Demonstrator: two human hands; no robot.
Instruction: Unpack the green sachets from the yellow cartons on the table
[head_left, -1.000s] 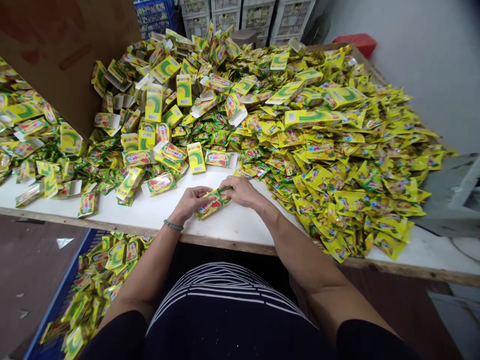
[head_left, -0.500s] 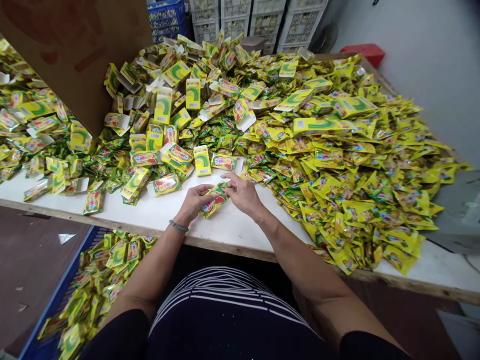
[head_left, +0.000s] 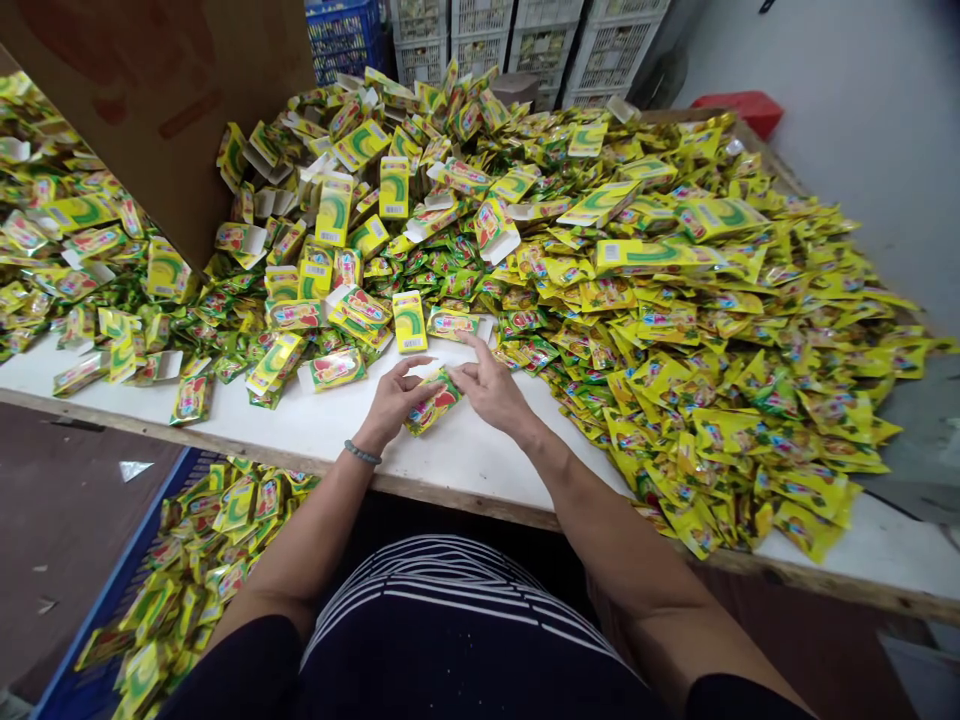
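Just above the white tabletop [head_left: 480,470], a small yellow-and-green box [head_left: 437,405] with red fruit print is held at a slant between both hands. My left hand [head_left: 394,400], with a beaded bracelet at the wrist, grips its left end with the thumb across the printed face. My right hand [head_left: 491,390] has its thumb and fingers at the upper right end, the index finger stretched out beyond it. A yellow carton [head_left: 409,322] with a green curve stands just behind my hands. Beside it lies another printed box [head_left: 454,325] with a white flap out.
A large heap of yellow sachets [head_left: 697,370] covers the right side. Many small cartons [head_left: 360,145] lie piled behind. A big cardboard box [head_left: 161,130] stands at left. Below the table edge sits a blue crate [head_left: 112,610] of filled packs; white crates [head_left: 551,50] are stacked behind.
My left fingers have lifted and spread somewhat from the box's upper edge. The right hand has shifted slightly at its end, index finger extended. The whole view has moved a little.
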